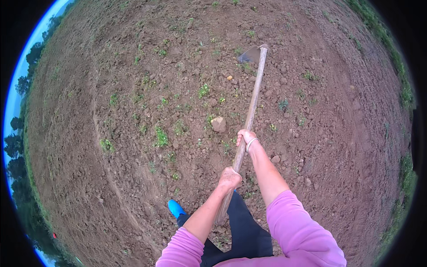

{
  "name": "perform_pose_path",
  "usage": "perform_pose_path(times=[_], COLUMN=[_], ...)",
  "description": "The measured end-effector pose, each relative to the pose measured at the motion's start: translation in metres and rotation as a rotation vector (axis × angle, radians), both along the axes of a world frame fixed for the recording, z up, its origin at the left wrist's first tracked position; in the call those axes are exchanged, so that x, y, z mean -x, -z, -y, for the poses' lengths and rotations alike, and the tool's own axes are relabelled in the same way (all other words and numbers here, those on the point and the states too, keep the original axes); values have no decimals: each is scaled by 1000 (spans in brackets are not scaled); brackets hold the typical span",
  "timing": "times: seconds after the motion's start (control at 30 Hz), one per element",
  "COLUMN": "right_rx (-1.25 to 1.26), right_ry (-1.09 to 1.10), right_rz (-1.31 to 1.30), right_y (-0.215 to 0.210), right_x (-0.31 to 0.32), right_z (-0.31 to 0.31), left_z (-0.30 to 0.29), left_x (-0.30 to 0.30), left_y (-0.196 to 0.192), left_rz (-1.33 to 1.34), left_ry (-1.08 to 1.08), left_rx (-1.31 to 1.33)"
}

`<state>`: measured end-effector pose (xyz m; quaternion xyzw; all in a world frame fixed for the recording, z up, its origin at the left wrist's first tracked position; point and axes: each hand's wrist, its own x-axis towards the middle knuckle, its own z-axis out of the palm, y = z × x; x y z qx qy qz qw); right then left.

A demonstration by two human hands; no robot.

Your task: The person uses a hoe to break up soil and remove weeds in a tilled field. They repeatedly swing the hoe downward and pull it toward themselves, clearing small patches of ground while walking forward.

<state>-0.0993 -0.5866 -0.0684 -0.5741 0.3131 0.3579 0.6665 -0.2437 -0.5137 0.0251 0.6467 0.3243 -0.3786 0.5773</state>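
Note:
Both my hands are wrapped round the long wooden handle of a hoe (253, 100). My left hand (230, 178) grips the lower part of the handle, close to my body. Farther up the shaft, my right hand (246, 136) is closed round it, with a pale band at the wrist. The handle slants away from me, up and a little to the right. At its far end the flat metal hoe blade (251, 55) points left, close over the soil; whether it touches the ground I cannot tell.
Brown, cloddy soil (133, 187) stretches all around, dotted with small green weeds (161, 137). A pale stone (218, 124) lies left of the handle. My blue shoe (175, 208) is at the lower left. Grass (402, 89) edges the field on the right; trees (15, 147) stand far left.

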Motion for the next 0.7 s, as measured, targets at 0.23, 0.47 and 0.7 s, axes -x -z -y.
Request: perform_pose_path(times=[0.23,0.47,0.7], right_rx=[-237,-116,-39], right_ry=[202,345,178], right_rz=[-175,-552,-390], right_y=[-52,9,-4], right_x=[260,347,346], right_z=[-43,-74,-110], left_z=[-70,-172,-163], left_x=[253,481,515], left_y=[-13,-64,3], left_rz=[90,-310,-166], left_ry=[296,494,362], left_rx=[-174,-227,-355])
